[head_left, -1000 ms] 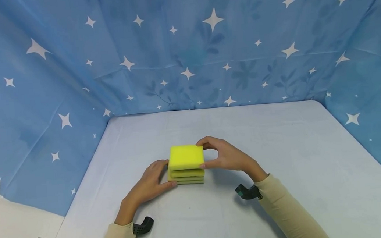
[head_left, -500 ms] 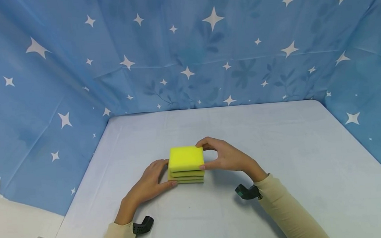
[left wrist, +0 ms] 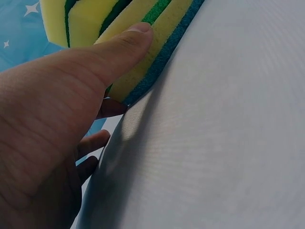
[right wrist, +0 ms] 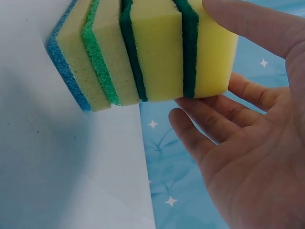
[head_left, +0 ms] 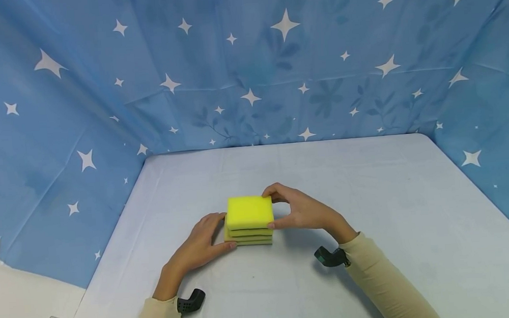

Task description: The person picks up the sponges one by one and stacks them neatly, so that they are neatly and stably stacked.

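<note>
A stack of several kitchen sponges stands on the table in the head view. Its top sponge (head_left: pixel 250 212) is bright yellow, with a dark green scouring pad underneath. My right hand (head_left: pixel 304 208) pinches this top sponge at its right end, thumb at the front and fingers at the back. Lower down, my left hand (head_left: pixel 198 246) holds the left end of the lower sponges (left wrist: pixel 126 78), its thumb across their front faces. The right wrist view shows the layers side by side; the bottom sponge (right wrist: pixel 71 57) has a blue pad against the table.
A white cloth covers the table (head_left: pixel 371 180). A blue curtain (head_left: pixel 212 58) with white stars hangs behind it and along both sides. White printed fabric (head_left: pixel 21 303) lies at the lower left. Each wrist carries a black camera mount (head_left: pixel 191 301).
The top sponge has come down slightly onto the stack, with my right hand following it. My left hand has stayed in place at the lower sponges.
</note>
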`<state>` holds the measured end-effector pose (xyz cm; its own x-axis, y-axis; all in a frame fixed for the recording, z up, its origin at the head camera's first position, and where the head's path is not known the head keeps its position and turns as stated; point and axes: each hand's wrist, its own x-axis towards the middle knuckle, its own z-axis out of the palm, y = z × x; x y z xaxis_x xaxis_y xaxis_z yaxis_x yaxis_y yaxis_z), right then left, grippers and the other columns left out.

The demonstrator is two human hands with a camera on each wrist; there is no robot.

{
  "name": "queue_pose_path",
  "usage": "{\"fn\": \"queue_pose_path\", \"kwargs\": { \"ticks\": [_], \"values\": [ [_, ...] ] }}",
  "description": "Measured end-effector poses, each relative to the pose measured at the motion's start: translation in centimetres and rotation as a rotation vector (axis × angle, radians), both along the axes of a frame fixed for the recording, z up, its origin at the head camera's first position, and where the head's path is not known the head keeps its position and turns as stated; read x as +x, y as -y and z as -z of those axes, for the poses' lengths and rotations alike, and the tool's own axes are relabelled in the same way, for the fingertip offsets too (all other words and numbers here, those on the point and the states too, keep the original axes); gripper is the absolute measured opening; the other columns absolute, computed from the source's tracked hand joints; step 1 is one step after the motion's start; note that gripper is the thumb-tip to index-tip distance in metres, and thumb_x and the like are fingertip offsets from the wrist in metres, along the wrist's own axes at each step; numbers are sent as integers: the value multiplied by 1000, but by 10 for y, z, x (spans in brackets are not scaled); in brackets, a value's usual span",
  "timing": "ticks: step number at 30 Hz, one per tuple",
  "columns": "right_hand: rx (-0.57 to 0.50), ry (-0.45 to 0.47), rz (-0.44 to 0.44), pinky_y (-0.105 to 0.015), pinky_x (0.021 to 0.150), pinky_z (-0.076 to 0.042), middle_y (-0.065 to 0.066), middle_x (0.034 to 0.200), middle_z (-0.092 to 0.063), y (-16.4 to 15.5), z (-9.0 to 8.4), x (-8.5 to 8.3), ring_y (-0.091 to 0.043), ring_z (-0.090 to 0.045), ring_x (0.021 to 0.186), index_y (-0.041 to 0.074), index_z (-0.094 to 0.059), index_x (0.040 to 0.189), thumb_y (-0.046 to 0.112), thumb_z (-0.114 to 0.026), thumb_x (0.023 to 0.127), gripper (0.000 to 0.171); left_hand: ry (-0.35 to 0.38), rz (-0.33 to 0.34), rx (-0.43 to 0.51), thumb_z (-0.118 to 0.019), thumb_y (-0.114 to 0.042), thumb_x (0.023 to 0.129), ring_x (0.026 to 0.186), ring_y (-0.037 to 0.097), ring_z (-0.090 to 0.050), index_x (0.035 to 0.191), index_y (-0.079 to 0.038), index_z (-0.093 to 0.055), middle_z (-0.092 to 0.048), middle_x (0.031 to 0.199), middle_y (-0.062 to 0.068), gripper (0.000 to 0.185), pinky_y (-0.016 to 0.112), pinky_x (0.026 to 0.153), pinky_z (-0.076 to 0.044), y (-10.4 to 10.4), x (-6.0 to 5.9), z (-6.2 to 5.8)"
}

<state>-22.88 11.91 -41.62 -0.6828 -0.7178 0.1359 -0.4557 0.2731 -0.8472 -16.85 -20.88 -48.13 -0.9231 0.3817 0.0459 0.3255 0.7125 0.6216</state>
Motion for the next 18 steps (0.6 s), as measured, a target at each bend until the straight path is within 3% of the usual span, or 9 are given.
{"fn": "queue_pose_path", "kwargs": {
  "ticks": [11,15,18],
  "values": [
    [41,-27,-36,-58,116,-43,-5,155,-51,2,4,0,-28,-55,136,10,-46,156,28,-86,92,78,-3,-2,-5,-79,-56,94,152,40,-37,161,-8,-44,-47,161,16,89,64,121,-32,1,0,4],
    [50,-13,-43,-57,119,-40,-6,162,-45,1,4,1,-27,-49,142,13,-41,163,33,-86,92,87,23,-14,6,-79,-58,93,153,39,-35,165,-13,-38,-44,163,14,95,65,121,-31,0,1,3],
    [46,-23,-28,-57,119,-39,-6,164,-43,0,2,1,-27,-46,145,16,-40,165,35,-82,95,84,57,-28,37,-78,-61,92,154,39,-32,170,-18,-29,-42,165,13,102,67,121,-29,0,2,2]
  ]
}}
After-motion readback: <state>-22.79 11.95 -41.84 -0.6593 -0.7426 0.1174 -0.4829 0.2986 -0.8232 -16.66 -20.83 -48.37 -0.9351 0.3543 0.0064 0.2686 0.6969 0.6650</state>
